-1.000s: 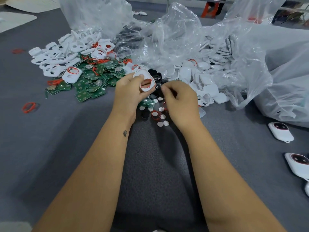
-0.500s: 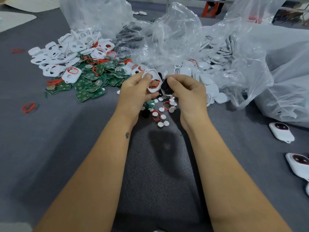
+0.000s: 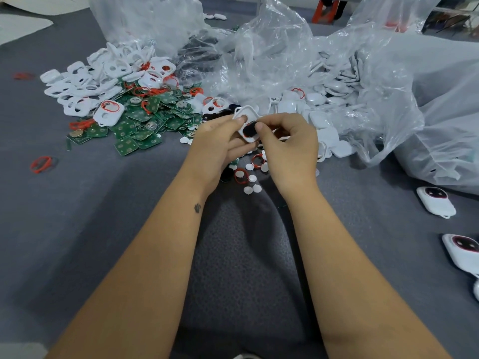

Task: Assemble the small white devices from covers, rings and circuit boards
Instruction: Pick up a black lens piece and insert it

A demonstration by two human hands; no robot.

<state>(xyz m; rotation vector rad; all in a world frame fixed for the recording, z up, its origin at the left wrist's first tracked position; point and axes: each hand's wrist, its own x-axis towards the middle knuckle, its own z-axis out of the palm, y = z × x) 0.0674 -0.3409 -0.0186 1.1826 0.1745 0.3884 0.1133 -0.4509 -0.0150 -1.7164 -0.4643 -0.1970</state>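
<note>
My left hand (image 3: 219, 143) holds a white cover (image 3: 247, 115) with a red ring in it, thumb on top, above the grey table. My right hand (image 3: 287, 143) pinches a small black piece (image 3: 250, 129) and sets it against the cover's opening. Under my hands lie several small white discs (image 3: 252, 189) and loose red rings (image 3: 239, 176). A heap of white covers (image 3: 85, 81) and green circuit boards (image 3: 140, 125) lies at the left.
Crumpled clear plastic bags (image 3: 285, 53) with more white parts spread across the back and right. Two assembled white devices (image 3: 435, 202) (image 3: 462, 251) lie at the right edge. A stray red ring (image 3: 41, 164) sits on the grey table (image 3: 103, 229) at the left.
My right hand picked up the black piece from the pile and brought it to the cover. Both hands rose slightly and came together.
</note>
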